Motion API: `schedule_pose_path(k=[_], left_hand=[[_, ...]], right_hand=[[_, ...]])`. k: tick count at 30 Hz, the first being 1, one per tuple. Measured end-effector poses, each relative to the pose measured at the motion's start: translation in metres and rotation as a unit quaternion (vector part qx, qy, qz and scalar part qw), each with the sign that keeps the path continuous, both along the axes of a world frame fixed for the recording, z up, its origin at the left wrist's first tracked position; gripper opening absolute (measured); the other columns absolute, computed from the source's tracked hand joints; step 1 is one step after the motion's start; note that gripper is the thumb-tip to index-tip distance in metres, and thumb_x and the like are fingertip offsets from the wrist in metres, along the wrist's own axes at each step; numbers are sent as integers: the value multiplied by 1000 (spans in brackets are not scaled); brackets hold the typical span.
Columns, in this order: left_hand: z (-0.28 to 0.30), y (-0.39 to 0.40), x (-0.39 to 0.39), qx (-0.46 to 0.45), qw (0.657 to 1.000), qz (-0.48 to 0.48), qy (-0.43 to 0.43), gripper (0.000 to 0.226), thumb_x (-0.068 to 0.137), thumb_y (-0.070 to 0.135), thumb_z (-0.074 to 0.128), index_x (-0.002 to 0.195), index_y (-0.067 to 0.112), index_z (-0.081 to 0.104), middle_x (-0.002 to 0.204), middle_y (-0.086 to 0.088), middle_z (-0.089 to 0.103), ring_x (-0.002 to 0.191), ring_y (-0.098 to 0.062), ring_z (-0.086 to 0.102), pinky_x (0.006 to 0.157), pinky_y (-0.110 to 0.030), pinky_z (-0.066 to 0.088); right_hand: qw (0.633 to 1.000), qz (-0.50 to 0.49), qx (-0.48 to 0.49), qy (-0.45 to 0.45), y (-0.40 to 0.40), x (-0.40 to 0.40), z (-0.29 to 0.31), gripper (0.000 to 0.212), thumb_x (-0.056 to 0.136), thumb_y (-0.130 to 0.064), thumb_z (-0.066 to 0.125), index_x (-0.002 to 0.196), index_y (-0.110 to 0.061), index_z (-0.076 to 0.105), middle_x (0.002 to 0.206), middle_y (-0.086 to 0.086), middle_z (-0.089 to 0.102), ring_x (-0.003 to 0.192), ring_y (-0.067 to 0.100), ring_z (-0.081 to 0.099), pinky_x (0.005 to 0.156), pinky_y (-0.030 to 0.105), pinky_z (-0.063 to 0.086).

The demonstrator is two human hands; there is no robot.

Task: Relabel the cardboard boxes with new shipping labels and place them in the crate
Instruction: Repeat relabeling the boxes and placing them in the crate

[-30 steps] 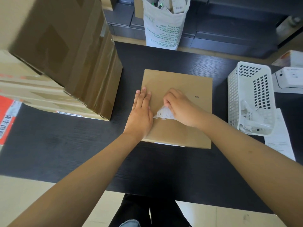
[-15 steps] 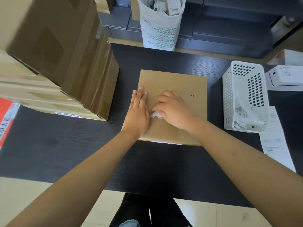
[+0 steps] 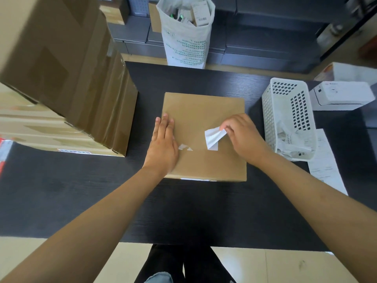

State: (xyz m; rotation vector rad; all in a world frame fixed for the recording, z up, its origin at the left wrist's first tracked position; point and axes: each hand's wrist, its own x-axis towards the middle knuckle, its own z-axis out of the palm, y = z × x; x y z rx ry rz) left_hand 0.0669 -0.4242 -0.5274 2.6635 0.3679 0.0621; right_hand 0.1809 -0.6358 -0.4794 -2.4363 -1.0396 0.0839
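A flat, square cardboard box (image 3: pixel 204 127) of plain matte brown lies on the dark wood-grain counter (image 3: pixel 81 201), under both hands. Its old label (image 3: pixel 214 137), thin white paper, is crumpled and lifted, its lower end still stuck to the lid; small white scraps (image 3: pixel 184 147) cling beside the left hand. The right hand (image 3: pixel 242 135) pinches the label's upper edge between thumb and curled fingers, wrist angled in from the right. The left hand (image 3: pixel 163 144) lies flat, fingers straight and together, pressing the box's left side. Right of the right hand stands a white perforated plastic basket (image 3: pixel 269 111) holding crumpled paper. Left of the left hand rises a stack of taped, glossy cardboard boxes (image 3: pixel 81 88).
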Motion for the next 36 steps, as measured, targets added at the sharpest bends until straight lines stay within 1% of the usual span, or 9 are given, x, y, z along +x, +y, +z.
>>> schedule_pose_path(k=[5, 8, 12, 17, 20, 25, 28, 30, 36], left_hand=[[1, -4, 1, 10, 1000, 7, 11, 53, 98, 7, 27, 149, -2, 15, 159, -17, 5, 147, -33, -4, 121, -38, 4], [2, -5, 2, 19, 999, 9, 24, 55, 98, 8, 24, 150, -1, 10, 159, -15, -1, 147, -32, -7, 121, -35, -1], [0, -7, 4, 29, 999, 17, 40, 56, 98, 9, 21, 150, -1, 3, 159, -15, -3, 146, -33, -10, 120, -35, -3], [1, -9, 6, 23, 998, 24, 51, 56, 99, 12, 24, 150, -1, 4, 159, -16, -4, 146, -33, -9, 120, -40, -2], [6, -12, 5, 2, 999, 36, 41, 56, 100, 12, 29, 151, 4, 10, 160, -12, -1, 147, -30, -5, 121, -41, 4], [13, -9, 8, 12, 998, 17, 56, 53, 100, 14, 28, 150, 4, 16, 160, -13, 3, 147, -32, -4, 121, -39, 6], [22, -8, 12, 34, 998, 7, 59, 50, 98, 11, 33, 146, -1, 23, 156, -19, 11, 147, -34, 0, 120, -40, 9], [28, -8, 16, 38, 997, 12, 62, 47, 96, 9, 35, 142, -2, 28, 152, -22, 17, 146, -36, 5, 120, -40, 11], [43, -23, 26, 101, 993, -4, 57, 44, 90, 14, 45, 134, 9, 39, 145, -15, 30, 139, -33, 23, 116, -40, 20]], right_hand=[[992, -89, 74, 45, -4, -9, -6, 18, 95, -2, 45, 96, -12, 60, 99, -9, 50, 97, 1, 33, 87, 3, 27], [985, -144, 95, 26, -9, -8, -7, 18, 95, -2, 46, 97, -12, 60, 99, -9, 49, 99, 1, 32, 87, 0, 23], [971, -210, 110, 24, -12, -11, -3, 20, 94, 1, 45, 98, -13, 59, 101, -6, 49, 100, 9, 36, 82, 6, 25], [894, -401, 200, -17, -26, 19, 27, 15, 98, -10, 42, 104, -11, 55, 104, -5, 46, 101, 12, 39, 82, 17, 29], [901, -393, 186, -10, -37, 27, 38, 12, 98, -11, 42, 101, -14, 53, 104, -5, 49, 100, 14, 45, 85, 23, 37], [829, -491, 253, 87, -53, 10, 21, 4, 100, -16, 44, 100, -18, 47, 106, -2, 54, 97, 11, 51, 74, 4, 40], [763, -560, 293, 137, -68, 5, 14, 10, 99, -23, 47, 108, -18, 49, 115, 0, 57, 106, 20, 59, 85, 24, 51], [728, -587, 319, 153, -80, 5, 13, 10, 96, -21, 51, 106, -20, 49, 109, -2, 58, 105, 24, 62, 76, 25, 52], [705, -623, 308, 146, -122, 4, 12, 21, 89, -8, 56, 105, -17, 46, 99, 0, 55, 98, 27, 63, 84, 34, 52]])
